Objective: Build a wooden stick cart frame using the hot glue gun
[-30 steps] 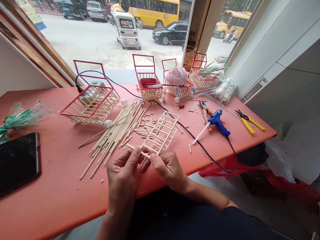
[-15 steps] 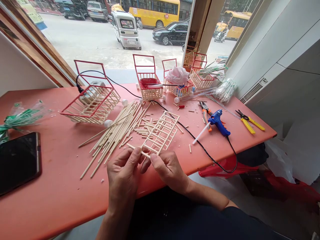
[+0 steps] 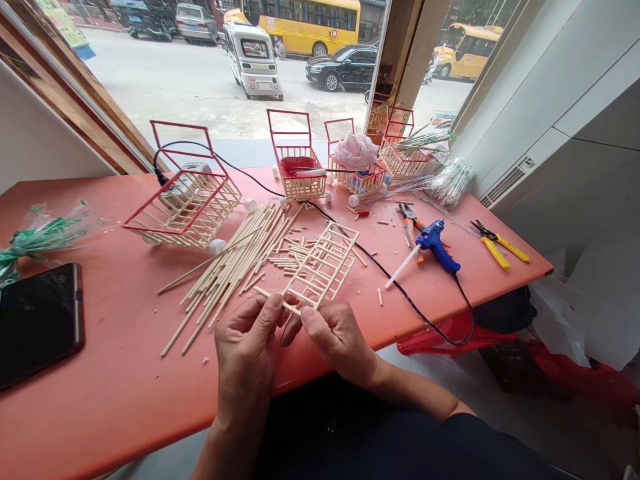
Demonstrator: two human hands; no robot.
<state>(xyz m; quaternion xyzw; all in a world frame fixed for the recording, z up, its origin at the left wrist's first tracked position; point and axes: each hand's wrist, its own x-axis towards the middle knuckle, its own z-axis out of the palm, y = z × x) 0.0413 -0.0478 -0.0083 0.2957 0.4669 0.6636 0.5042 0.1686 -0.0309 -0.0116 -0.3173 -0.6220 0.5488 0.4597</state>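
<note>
Between my two hands is a small frame of pale wooden sticks (image 3: 325, 260), joined like a ladder and tilted up away from me over the table's front part. My left hand (image 3: 250, 337) pinches its near left corner, thumb on top, where one stick juts out to the left. The near right corner is gripped by my right hand (image 3: 337, 337), thumb along the edge; some fingertips are hidden under the frame. Long wooden sticks (image 3: 225, 273) lie in a loose pile to the left. Short cut stick pieces (image 3: 293, 259) are scattered just behind the frame.
On the red table (image 3: 120, 373) several stick-built carts stand at the back, one large cart (image 3: 185, 207) at left. To the right lie a blue glue gun (image 3: 436, 247) with a black cord, orange-handled pliers (image 3: 411, 230) and yellow-handled cutters (image 3: 500, 245). A phone (image 3: 40, 327) lies at left.
</note>
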